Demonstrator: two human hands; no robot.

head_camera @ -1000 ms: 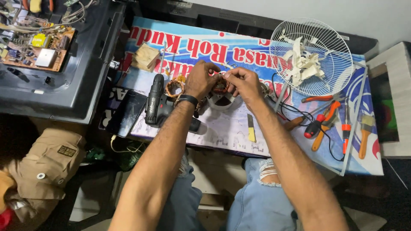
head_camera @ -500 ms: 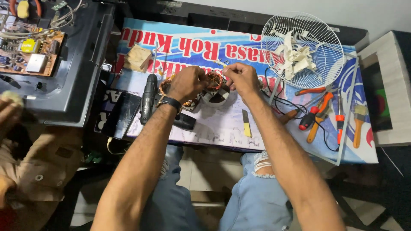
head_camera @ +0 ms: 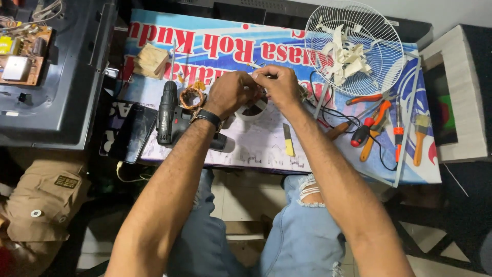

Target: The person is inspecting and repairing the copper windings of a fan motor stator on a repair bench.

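My left hand (head_camera: pixel 230 92) and my right hand (head_camera: pixel 279 82) meet over a round motor part (head_camera: pixel 254 108) on the printed banner that covers the table (head_camera: pixel 220 46). Both hands pinch something small between the fingertips; what it is stays hidden. A black watch sits on my left wrist. A ring of copper winding (head_camera: pixel 191 97) lies just left of my left hand, beside a black cordless drill (head_camera: pixel 166 114). A small yellow-handled blade (head_camera: pixel 288 140) lies under my right forearm.
A white wire fan guard (head_camera: pixel 353 46) holding white scraps sits at the back right. Orange-handled pliers, screwdrivers and a brush (head_camera: pixel 419 137) lie to the right. A wooden block (head_camera: pixel 150 60), a dark phone (head_camera: pixel 126 133) and an opened device with a circuit board (head_camera: pixel 23 56) are on the left.
My hands have shifted slightly and stay pinched together over the motor part. The view has moved a little; a person's hand seen at the far left half a second ago is gone.
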